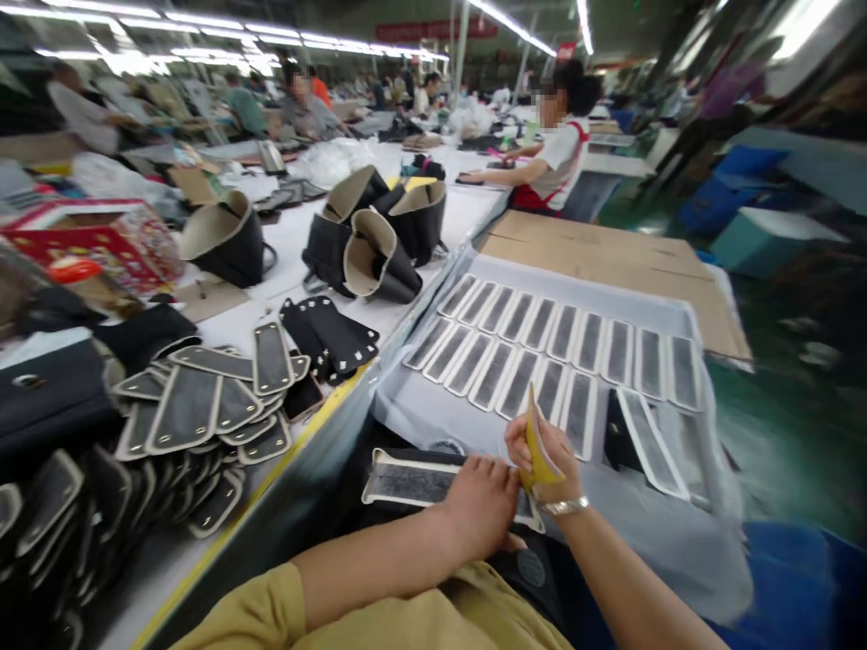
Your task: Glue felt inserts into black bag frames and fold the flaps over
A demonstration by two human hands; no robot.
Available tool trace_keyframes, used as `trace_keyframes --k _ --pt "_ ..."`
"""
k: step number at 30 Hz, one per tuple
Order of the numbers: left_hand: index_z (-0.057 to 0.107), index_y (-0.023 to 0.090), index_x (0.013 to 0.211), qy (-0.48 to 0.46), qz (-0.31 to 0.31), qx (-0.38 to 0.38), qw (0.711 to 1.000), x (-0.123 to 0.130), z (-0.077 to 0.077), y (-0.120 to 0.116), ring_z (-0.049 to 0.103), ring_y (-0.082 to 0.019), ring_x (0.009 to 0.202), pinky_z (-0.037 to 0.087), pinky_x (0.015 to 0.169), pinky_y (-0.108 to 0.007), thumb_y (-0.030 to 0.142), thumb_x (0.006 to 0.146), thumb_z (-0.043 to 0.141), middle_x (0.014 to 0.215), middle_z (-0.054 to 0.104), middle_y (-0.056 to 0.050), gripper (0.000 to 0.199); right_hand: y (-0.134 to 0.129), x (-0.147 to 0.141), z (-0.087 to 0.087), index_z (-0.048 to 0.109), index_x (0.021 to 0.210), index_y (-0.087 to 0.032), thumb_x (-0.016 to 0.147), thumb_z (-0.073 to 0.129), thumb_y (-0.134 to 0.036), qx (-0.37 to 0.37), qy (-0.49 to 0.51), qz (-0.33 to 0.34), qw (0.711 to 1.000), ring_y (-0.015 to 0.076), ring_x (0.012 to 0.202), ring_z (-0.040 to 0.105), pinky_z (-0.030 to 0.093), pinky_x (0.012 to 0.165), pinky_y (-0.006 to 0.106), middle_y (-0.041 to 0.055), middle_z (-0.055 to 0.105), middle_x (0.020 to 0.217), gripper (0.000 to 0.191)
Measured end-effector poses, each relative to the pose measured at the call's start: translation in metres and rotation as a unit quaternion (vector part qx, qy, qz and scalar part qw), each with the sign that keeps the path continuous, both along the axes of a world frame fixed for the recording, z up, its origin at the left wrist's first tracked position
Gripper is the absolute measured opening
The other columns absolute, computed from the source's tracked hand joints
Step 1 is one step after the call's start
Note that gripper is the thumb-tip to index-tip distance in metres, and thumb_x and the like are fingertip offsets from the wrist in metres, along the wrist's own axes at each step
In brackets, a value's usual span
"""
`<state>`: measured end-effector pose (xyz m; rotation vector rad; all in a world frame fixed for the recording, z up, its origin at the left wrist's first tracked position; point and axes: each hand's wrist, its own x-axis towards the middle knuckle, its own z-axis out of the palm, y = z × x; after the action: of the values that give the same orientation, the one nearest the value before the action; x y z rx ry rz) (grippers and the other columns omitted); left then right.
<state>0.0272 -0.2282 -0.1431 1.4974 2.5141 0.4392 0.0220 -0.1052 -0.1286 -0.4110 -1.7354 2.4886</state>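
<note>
My left hand (480, 507) is closed over a long grey panel (413, 478) with a cream border, close to my body. Its fingers lie across the panel's right part, and the thumb points to the lower right. Just to the right, my right hand (552, 460) grips a yellow, pointed, blade-like piece (540, 456), tip upward; its exact kind is unclear. The panel's right end shows under that hand. Beyond my hands, two rows of similar cream-edged grey panels (518, 384) lie on a pale sheet (433, 406). Another panel (654, 442) lies at a slant on the right.
Piled black, cream-edged pieces (182, 411) with metal studs cover the left table. Behind them stand black bag bodies (379, 257) and a red patterned box (101, 239). Flat cardboard (602, 257) lies beyond the sheet. A person in a red apron (559, 162) works farther back.
</note>
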Motion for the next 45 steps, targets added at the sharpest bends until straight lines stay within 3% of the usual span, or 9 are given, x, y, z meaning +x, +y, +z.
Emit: trace_keyframes --k 4,7,10,14,17,22,35,41,45 --pt "0.035 0.006 0.13 -0.067 -0.013 0.06 0.996 -0.01 0.02 -0.037 0.05 -0.03 0.11 0.034 0.098 -0.043 0.063 0.063 0.065 0.12 0.054 -0.019 0.093 -0.004 -0.011 0.015 0.056 0.067 -0.014 0.079 0.042 -0.064 0.028 -0.064 0.081 0.994 0.0042 0.035 0.027 0.019 0.035 0.019 -0.0055 0.033 0.045 0.053" --pt "0.039 0.016 0.131 -0.135 0.095 0.169 0.972 -0.028 0.024 -0.099 0.045 -0.025 0.118 0.03 0.104 -0.041 0.055 0.081 0.05 0.128 0.051 -0.012 0.065 -0.005 -0.019 0.027 0.059 0.076 -0.016 0.083 0.036 -0.062 0.185 -0.061 0.139 0.971 0.0076 0.04 0.033 0.028 0.041 0.022 -0.0037 0.038 0.049 0.052" --pt "0.056 0.017 0.115 -0.252 0.275 0.291 0.881 -0.048 0.001 -0.157 0.052 -0.022 0.111 0.038 0.099 -0.036 0.05 0.088 0.036 0.118 0.059 -0.008 0.047 -0.016 -0.027 0.032 0.061 0.083 -0.018 0.09 0.027 -0.05 0.457 -0.043 0.192 0.867 0.0155 0.064 0.053 0.041 0.061 0.028 0.0041 0.056 0.069 0.047" --pt "0.058 0.014 0.114 -0.439 0.301 0.41 0.741 -0.053 -0.043 -0.178 0.054 -0.021 0.11 0.04 0.097 -0.038 0.05 0.092 0.014 0.114 0.063 -0.008 0.061 -0.047 -0.035 0.024 0.056 0.092 -0.017 0.093 0.021 -0.034 0.673 -0.031 0.294 0.678 0.0203 0.078 0.059 0.04 0.07 0.031 0.0099 0.063 0.087 0.039" --pt "0.06 0.015 0.109 -0.451 0.34 0.418 0.712 -0.041 -0.056 -0.166 0.058 -0.02 0.101 0.041 0.095 -0.038 0.051 0.091 0.01 0.105 0.067 -0.005 0.065 -0.072 -0.039 0.016 0.052 0.09 -0.018 0.094 0.02 -0.036 0.743 -0.055 0.314 0.588 0.0209 0.072 0.062 0.038 0.062 0.03 0.0078 0.064 0.077 0.037" --pt "0.066 0.018 0.099 -0.416 0.363 0.399 0.732 -0.026 -0.046 -0.16 0.059 -0.02 0.095 0.04 0.095 -0.035 0.051 0.092 0.008 0.096 0.068 -0.002 0.066 -0.099 -0.046 0.008 0.054 0.088 -0.018 0.095 0.019 -0.036 0.787 -0.022 0.334 0.518 0.0227 0.074 0.064 0.039 0.059 0.03 0.0081 0.066 0.078 0.04" --pt "0.068 0.018 0.097 -0.425 0.413 0.381 0.709 -0.019 -0.054 -0.163 0.06 -0.019 0.089 0.041 0.091 -0.033 0.052 0.092 0.012 0.091 0.069 -0.001 0.066 -0.138 -0.062 -0.004 0.057 0.091 -0.017 0.094 0.02 -0.035 0.794 0.067 0.394 0.458 0.0247 0.072 0.064 0.044 0.058 0.032 0.0097 0.065 0.077 0.041" --pt "0.065 0.017 0.104 -0.425 0.464 0.364 0.686 -0.011 -0.067 -0.164 0.056 -0.022 0.103 0.037 0.098 -0.037 0.057 0.09 0.015 0.103 0.066 -0.004 0.066 -0.137 -0.065 -0.009 0.057 0.085 -0.017 0.095 0.014 -0.039 0.777 0.065 0.383 0.495 0.0223 0.073 0.063 0.044 0.062 0.031 0.009 0.066 0.077 0.049" --pt "0.062 0.015 0.11 -0.429 0.459 0.363 0.688 -0.007 -0.071 -0.166 0.052 -0.025 0.11 0.035 0.102 -0.04 0.062 0.086 0.024 0.112 0.063 -0.007 0.065 -0.14 -0.068 -0.008 0.057 0.086 -0.016 0.095 0.015 -0.039 0.766 0.07 0.402 0.496 0.0216 0.075 0.063 0.043 0.064 0.03 0.0101 0.066 0.08 0.049"
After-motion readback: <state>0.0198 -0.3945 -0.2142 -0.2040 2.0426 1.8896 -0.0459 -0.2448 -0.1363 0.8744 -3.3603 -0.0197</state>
